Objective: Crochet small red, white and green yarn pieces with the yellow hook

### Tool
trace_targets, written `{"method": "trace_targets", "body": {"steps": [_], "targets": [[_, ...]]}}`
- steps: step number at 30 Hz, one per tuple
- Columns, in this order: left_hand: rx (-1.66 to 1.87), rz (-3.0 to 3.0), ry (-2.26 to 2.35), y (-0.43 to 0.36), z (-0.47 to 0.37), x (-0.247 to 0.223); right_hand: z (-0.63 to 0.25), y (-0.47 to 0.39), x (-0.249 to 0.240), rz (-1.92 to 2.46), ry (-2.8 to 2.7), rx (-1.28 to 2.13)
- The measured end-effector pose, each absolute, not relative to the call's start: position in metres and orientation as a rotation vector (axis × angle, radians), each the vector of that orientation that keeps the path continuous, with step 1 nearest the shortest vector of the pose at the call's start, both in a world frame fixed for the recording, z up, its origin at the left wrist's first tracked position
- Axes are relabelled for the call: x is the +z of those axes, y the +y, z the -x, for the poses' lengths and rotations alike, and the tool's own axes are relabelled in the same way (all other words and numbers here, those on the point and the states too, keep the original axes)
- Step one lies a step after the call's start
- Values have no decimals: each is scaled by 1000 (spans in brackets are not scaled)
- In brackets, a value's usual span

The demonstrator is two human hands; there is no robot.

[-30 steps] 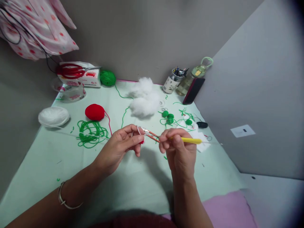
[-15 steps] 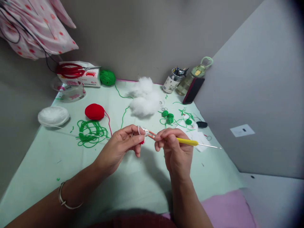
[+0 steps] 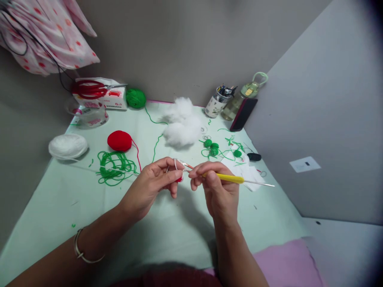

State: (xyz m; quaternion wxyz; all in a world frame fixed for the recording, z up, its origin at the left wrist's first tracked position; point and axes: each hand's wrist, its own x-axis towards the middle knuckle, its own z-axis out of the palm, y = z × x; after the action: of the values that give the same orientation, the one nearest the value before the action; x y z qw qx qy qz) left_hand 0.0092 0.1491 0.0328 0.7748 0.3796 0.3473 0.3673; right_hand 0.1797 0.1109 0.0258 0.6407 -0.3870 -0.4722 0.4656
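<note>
My left hand [image 3: 157, 181] pinches a small red and white crochet piece [image 3: 180, 179], mostly covered by the fingers. White yarn [image 3: 176, 163] loops over the left index finger. My right hand [image 3: 217, 183] is closed around a crochet hook with a yellow handle [image 3: 230, 178], its thin metal rear end pointing right. The hook's front end meets the crochet piece between the two hands; its exact tip is hard to make out. A red yarn ball [image 3: 119, 140] and a white yarn ball [image 3: 68, 146] lie to the left, and red yarn trails toward the left hand.
Tangled green yarn [image 3: 116, 169] lies left of the hands. White stuffing [image 3: 182, 127] is at the back centre. Small green crochet balls [image 3: 214, 148] and scraps sit at right, before a pen cup [image 3: 215, 104], bottle [image 3: 251, 89] and phone [image 3: 243, 114]. Red scissors [image 3: 91, 89] rest on a box.
My right hand has moved slightly left with the crochet hook, closer to the left hand. The left hand stays in place, holding the crochet piece.
</note>
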Motion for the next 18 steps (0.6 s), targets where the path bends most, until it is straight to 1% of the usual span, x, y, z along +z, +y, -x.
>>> {"method": "trace_targets", "body": {"steps": [4,8,13,18], "targets": [[785,-809,711,148,-10,33,-175,111,24,889,-1160,1084],[823,-814,734,148,-10,32,-172,111,22,987,-1260,880],[857,-840,709,148,-8,31,-171,110,22,989,-1282,769],[856,-862,626,146,-9,32,-171,111,21,957,-1203,808]]}}
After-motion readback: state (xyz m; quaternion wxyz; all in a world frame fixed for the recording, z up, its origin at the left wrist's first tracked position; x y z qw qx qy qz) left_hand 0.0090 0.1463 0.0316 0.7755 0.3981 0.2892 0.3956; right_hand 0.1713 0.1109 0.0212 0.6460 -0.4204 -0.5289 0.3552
